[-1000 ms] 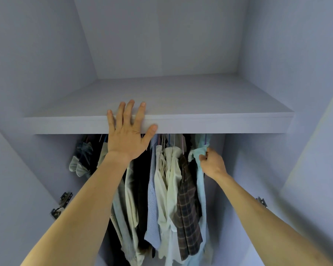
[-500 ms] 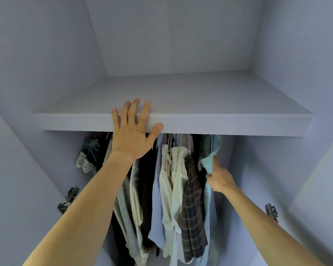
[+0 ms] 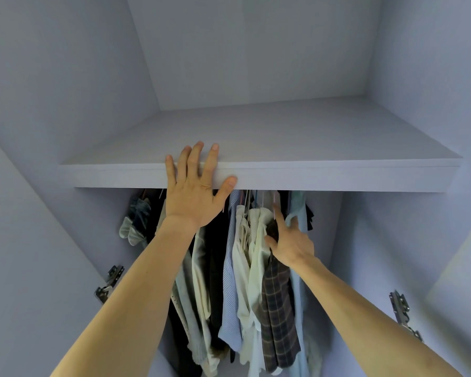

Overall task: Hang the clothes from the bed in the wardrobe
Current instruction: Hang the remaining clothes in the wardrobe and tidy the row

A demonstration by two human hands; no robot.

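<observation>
Plaid shirt (image 3: pixel 279 308) and pale blue shirt (image 3: pixel 297 206) are hanging below the shelf (image 3: pixel 337 175) front edge, towards its right end; our right hand (image 3: pixel 291 242) is lying spread against them, pinching nothing. Our left hand (image 3: pixel 195 197) is pressing flat, fingers splayed, on that edge. We are judging: nudge sideways gently, no downward tugging

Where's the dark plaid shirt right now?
In the head view, the plaid shirt hangs right of centre below the shelf, beside the cream shirt, under the right hand.
</observation>
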